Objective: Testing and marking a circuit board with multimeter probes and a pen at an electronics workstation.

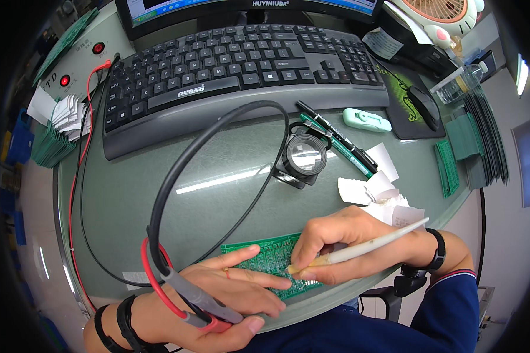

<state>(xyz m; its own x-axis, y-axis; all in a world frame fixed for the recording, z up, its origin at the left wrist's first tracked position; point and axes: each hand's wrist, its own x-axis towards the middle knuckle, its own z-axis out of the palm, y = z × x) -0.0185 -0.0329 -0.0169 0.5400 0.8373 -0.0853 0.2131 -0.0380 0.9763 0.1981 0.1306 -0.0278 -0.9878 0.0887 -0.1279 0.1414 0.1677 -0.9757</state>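
Note:
A green circuit board [259,259] with rows of small parts lies near the table's front edge. Across its left part my left hand [229,288] rests with fingers spread. Two test probes, one grey [203,297] and one red [218,326], sit in the gap between its thumb and forefinger; their tips are hidden. My right hand [341,241] is over the board's right part, pinching a slim white tapered stick [371,246] with a yellowish lower end. That end points down at the board near my left fingertips; its exact kind I cannot tell.
A black keyboard [247,65] spans the back below a monitor [247,15]. Probe cables [159,206] loop over the table. A round magnifier [306,156], pens [341,141], a mint-green cutter [366,120] and paper scraps [383,191] lie beyond my hands. More boards [447,167] and a mouse [424,106] sit right.

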